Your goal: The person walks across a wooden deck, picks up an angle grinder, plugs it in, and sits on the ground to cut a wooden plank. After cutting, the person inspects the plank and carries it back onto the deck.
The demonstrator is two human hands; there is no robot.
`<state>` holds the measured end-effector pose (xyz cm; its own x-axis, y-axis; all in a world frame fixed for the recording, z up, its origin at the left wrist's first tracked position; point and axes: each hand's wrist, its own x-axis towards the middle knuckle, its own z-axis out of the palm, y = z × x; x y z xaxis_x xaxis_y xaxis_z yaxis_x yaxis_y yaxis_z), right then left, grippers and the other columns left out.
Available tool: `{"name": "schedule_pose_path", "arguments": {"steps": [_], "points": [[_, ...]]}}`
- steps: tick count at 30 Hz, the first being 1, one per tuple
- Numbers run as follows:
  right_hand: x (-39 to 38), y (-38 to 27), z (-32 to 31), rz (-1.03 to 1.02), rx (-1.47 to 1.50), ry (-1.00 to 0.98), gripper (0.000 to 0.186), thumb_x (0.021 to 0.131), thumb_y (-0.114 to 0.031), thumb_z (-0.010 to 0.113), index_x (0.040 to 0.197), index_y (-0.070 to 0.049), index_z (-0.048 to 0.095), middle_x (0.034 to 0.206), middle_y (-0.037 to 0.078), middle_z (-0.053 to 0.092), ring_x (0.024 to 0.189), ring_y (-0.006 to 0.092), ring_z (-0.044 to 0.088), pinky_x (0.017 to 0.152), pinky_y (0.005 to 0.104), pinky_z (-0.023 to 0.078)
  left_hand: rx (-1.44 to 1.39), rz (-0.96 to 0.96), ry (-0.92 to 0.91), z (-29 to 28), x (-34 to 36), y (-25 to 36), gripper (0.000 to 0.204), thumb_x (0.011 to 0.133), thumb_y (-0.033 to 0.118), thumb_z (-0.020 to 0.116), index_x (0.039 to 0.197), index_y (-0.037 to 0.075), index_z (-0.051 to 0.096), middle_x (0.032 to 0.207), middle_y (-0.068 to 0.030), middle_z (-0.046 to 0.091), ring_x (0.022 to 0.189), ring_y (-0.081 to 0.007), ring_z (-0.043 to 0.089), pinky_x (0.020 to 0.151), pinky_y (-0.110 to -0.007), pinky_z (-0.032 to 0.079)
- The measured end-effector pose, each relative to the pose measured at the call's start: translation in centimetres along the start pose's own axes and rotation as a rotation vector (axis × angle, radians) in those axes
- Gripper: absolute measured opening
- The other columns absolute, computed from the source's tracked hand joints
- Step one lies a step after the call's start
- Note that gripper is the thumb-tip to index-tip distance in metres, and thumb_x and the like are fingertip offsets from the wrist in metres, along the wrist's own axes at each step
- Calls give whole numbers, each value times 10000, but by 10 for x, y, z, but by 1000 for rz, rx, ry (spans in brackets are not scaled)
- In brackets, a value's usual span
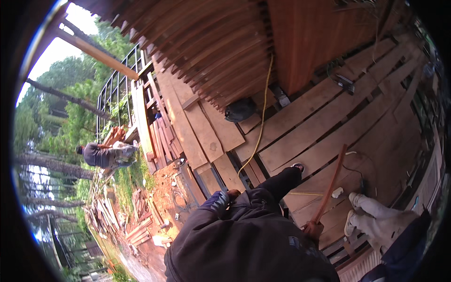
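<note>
My right hand (312, 230), low and right of centre, is closed round one end of a long, thin, reddish-brown wooden strip (331, 183). The strip slants up and away over the plank floor. My left hand (232, 193) is beside my dark clothing at the end of a blue-grey patterned cuff. Its fingers are too small and partly hidden to make out, and I see nothing clearly held in it. My dark trouser leg reaches forward, with the foot (298, 167) on the boards.
Gapped planks (310, 141) form the floor. A yellow cord (264, 110) runs across them near a black bag (239, 110). At right stands a person in pale trousers (376, 216). Far left, another person (101, 155) bends with wood. Stacked slats (216, 51) rise ahead; scrap timber (141, 230) lies left.
</note>
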<state>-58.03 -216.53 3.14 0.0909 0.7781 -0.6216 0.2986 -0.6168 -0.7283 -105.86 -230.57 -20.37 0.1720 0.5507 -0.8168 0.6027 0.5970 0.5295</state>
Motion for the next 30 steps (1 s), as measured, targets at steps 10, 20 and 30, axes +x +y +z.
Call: {"name": "schedule_pose_path", "arguments": {"steps": [10,20,30], "points": [[-21,-95,-100,369,8,269,253,686,-144,672,801,75,614,637,96,598,517,176,586,432,326,481,-98,241,-14,-137,34,305,286,855,207,623,1111,81,647,843,-115,681,773,-261,676,666,-361,528],[0,-140,-167,497,213,412,338,646,-200,679,798,102,660,634,126,619,574,199,607,535,369,469,-156,-110,-14,-198,99,499,292,880,200,588,1135,64,637,855,-73,674,688,-173,649,578,-332,506],[126,-105,-301,-135,-759,-22,213,719,-399,701,818,-219,757,702,116,681,647,324,665,603,411,528,-604,-234,-180,-161,183,608,290,892,191,601,1164,91,600,864,-85,671,690,-185,642,538,-354,514]]}}
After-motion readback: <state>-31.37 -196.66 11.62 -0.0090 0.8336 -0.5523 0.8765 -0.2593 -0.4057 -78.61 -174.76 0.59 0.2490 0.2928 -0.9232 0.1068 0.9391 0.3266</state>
